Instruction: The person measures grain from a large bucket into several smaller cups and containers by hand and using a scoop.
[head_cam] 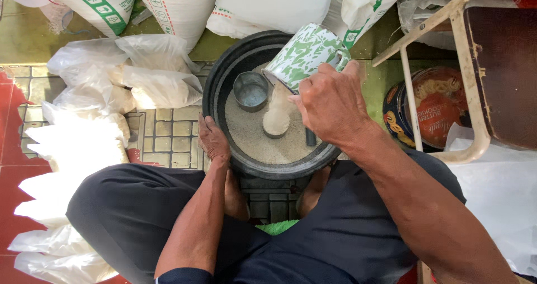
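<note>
A black round basin (217, 85) holds pale grain (249, 136). My right hand (330, 102) grips the handle of a green-and-white enamel mug (302, 55), tilted mouth-down over the basin, and grain streams from it onto a small heap (276, 119). A small metal cup (250, 91) sits in the grain at the basin's left side. A dark stick-like object (310, 137) stands in the grain below my right hand. My left hand (212, 138) rests on the basin's near-left rim, fingers curled over the edge.
Clear plastic bags of white grain (112, 88) lie on the tiled floor to the left. Big white sacks (179, 4) stand behind the basin. A round printed tin (433, 108) sits to the right under a wooden chair frame (470, 88). My dark-trousered legs fill the foreground.
</note>
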